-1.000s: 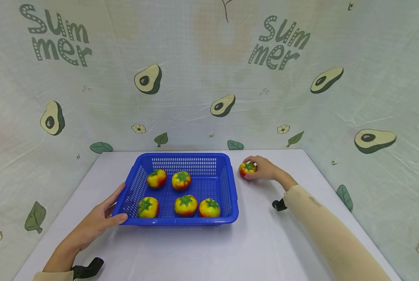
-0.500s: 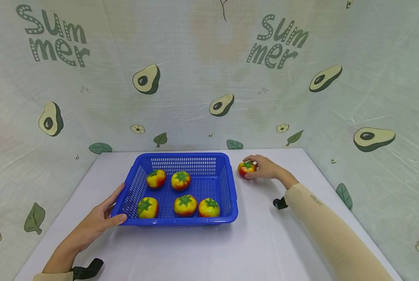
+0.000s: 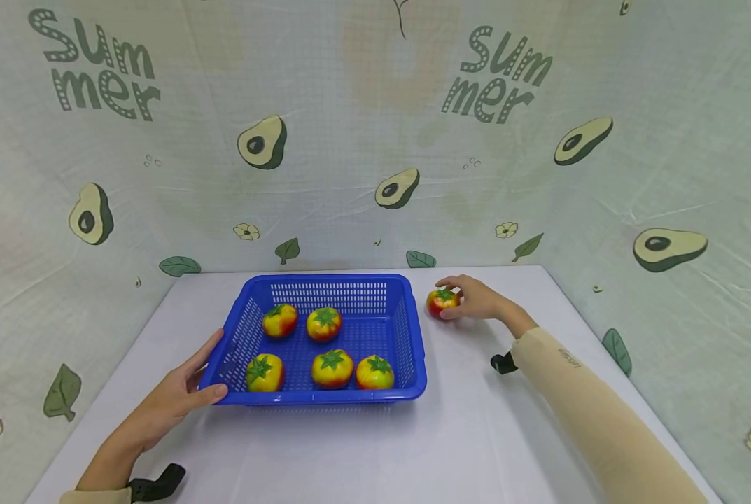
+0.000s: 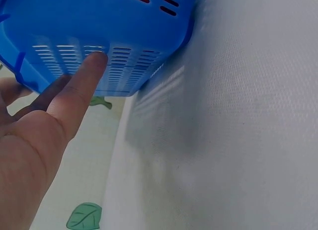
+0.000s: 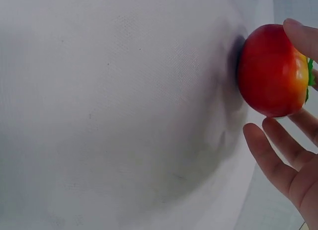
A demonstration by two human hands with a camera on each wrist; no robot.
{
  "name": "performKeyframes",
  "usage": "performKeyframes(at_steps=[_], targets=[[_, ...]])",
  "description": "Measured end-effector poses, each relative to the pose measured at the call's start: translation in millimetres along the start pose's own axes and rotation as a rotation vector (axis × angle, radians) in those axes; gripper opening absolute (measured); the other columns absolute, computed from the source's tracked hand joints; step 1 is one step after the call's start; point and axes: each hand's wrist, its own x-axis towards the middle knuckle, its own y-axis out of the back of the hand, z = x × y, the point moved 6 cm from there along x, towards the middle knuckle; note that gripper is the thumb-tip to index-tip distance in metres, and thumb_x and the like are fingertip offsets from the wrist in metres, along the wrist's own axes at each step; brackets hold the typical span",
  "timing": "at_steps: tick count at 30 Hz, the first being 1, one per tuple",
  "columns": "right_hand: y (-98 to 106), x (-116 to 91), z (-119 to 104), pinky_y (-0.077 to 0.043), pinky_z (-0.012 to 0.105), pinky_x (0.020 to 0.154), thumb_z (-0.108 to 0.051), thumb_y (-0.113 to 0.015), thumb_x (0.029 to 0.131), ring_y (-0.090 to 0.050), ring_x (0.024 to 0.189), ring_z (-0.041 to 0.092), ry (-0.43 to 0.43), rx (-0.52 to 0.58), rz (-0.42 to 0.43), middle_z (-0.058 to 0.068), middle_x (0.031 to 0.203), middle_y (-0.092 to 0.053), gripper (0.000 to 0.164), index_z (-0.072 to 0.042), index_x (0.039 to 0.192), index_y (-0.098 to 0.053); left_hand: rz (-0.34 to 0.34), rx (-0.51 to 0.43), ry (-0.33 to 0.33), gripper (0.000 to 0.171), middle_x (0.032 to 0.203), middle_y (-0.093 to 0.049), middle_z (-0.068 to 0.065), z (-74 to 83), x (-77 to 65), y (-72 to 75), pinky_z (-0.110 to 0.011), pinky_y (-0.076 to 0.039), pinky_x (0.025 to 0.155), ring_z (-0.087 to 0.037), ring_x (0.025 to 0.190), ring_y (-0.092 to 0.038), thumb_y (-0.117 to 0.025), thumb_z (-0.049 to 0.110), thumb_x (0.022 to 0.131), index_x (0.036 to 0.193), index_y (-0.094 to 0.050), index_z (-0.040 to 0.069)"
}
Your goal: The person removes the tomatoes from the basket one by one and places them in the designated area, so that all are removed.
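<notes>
Your right hand (image 3: 477, 299) loosely cups far-right tomato-like fruit (image 3: 438, 306), unpinched (left hand (image 3: 175, 396), straight-fingered, braces slotted basket (image 3: 318, 397)). Likely pickup: tighten.

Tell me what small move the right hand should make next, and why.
I'd probably curl the right hand closer round the lone red-yellow fruit. Its thumb overlaps the fruit in the right wrist view, but one finger stands visibly clear, so the hold looks loose for lifting. The left hand is already at the blue basket.
</notes>
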Motion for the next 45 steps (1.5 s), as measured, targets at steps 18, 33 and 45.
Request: performKeyframes(at_steps=[18,33,45], targets=[[25.3,-14.2,-17.3,-0.052,0.061,0.104,-0.028,-0.085,0.091,-0.055,0.133,0.048,0.021,-0.060,0.026,0.023,0.149,-0.054,0.070,-0.014,0.153,-0.055,0.002,0.024,0.005,0.093,0.177,-0.001,-0.025,1.2,-0.4,0.4,-0.014,-0.048,0.097,-0.064,0.151,-0.023,-0.067,0.025,0.105,0.172,-0.002,0.032],[45.7,-20.6,-63.6,-0.055,0.060,0.102,-0.023,-0.087,0.090,-0.052,0.136,0.042,0.083,-0.062,0.025,0.019,0.155,-0.048,0.075,-0.015,0.156,-0.051,0.002,0.038,0.008,0.094,0.177,-0.003,-0.026,1.7,-0.2,1.1,-0.026,-0.053,0.103,-0.064,0.151,-0.023,-0.068,0.026,0.105,0.172,-0.002,0.032],[56.0,-10.9,-110.5,-0.055,0.059,0.103,-0.019,-0.088,0.088,-0.049,0.140,0.039,0.202,-0.092,-0.028,0.017,0.156,-0.047,0.078,-0.014,0.157,-0.051,0.006,0.053,0.021,0.095,0.177,-0.003,-0.025,-0.2,0.7,0.9,-0.037,-0.056,0.105,-0.063,0.151,-0.024,-0.068,0.029,0.105,0.172,-0.001,0.033]])
